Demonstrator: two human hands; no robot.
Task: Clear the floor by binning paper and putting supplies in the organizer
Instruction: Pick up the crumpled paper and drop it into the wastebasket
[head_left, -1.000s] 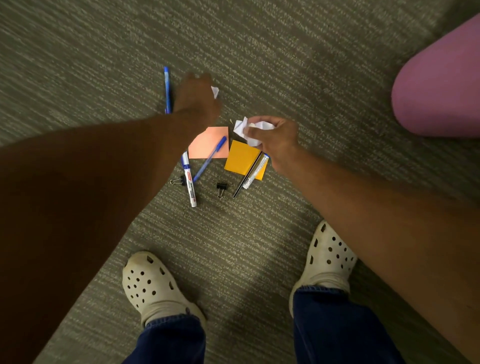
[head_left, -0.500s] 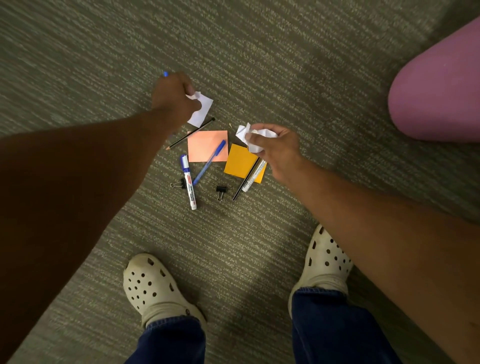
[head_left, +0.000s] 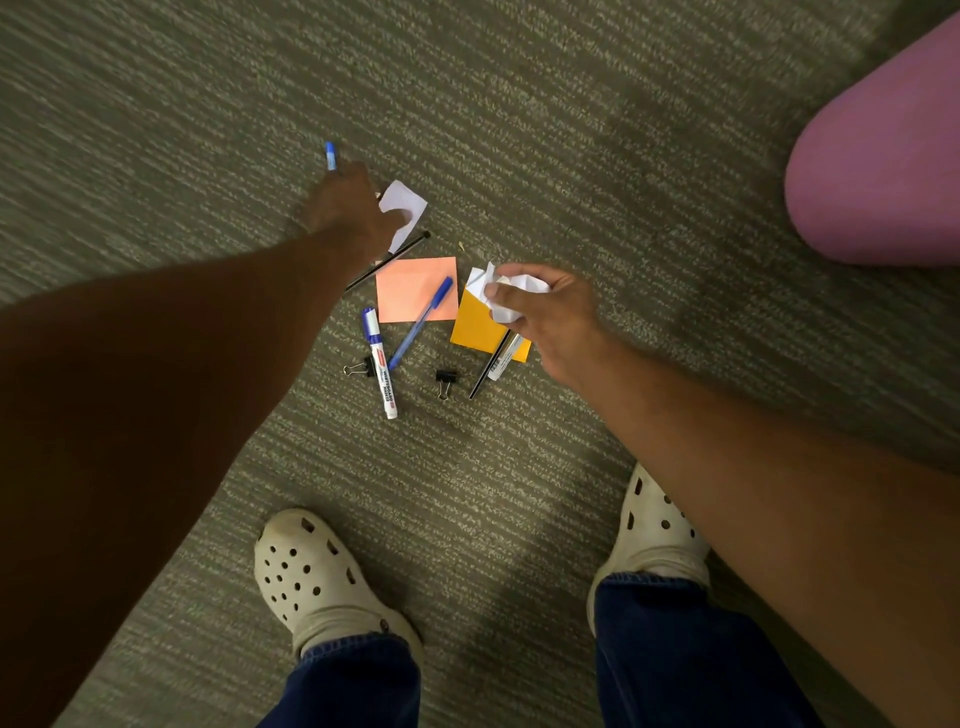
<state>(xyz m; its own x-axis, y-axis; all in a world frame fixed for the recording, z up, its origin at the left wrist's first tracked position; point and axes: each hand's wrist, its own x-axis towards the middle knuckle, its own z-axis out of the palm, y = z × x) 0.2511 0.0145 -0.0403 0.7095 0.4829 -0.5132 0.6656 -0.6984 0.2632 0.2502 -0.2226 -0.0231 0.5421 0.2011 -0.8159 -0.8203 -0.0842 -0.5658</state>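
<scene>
Fingers of the left hand (head_left: 348, 208) pinch a white paper scrap (head_left: 402, 205) at twelve o'clock of the pile; the right hand (head_left: 550, 322) is clenched around crumpled paper (head_left: 506, 293) at three o'clock. Its loose wad could slip while reaching again. On the carpet (head_left: 519, 130) lie two sticky notes, two binder clips, two blue pens, a whiteboard marker (head_left: 382, 364) and a pencil (head_left: 387, 260).

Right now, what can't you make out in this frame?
Head view only:
- Blue pen: mostly behind the left hand.
- White paper: near edge under the fingers.
- Crumpled paper: partly inside the right hand.
- Marker on the orange note: upper end under that hand.
- Bin, organizer: not in frame.
</scene>
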